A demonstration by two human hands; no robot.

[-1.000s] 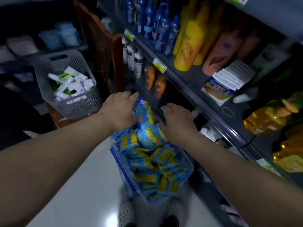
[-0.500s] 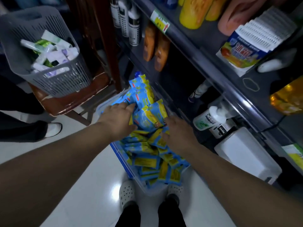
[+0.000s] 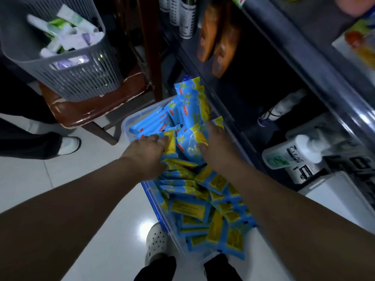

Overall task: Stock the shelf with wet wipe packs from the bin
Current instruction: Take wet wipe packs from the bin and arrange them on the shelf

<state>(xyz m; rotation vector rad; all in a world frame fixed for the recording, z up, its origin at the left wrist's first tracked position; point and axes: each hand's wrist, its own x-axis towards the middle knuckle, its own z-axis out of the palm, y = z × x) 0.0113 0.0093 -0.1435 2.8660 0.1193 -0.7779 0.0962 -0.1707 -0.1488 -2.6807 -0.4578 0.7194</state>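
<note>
- Left hand [image 3: 147, 154]: lies on the wet wipe packs [image 3: 200, 207] at the bin's far end; its grip cannot be told.
- Right hand [image 3: 218, 148]: thumb and fingers clasp a bunch of upright packs.
- Bin [image 3: 133, 119]: clear plastic with a blue rim, on the floor just left of the shelf [image 3: 304, 65], heaped with blue-and-yellow packs.
- Grey basket [image 3: 85, 78]: far left, on a brown chair seat [image 3: 91, 111].
- White pump bottle [image 3: 292, 157]: on the low shelf, right.
</note>
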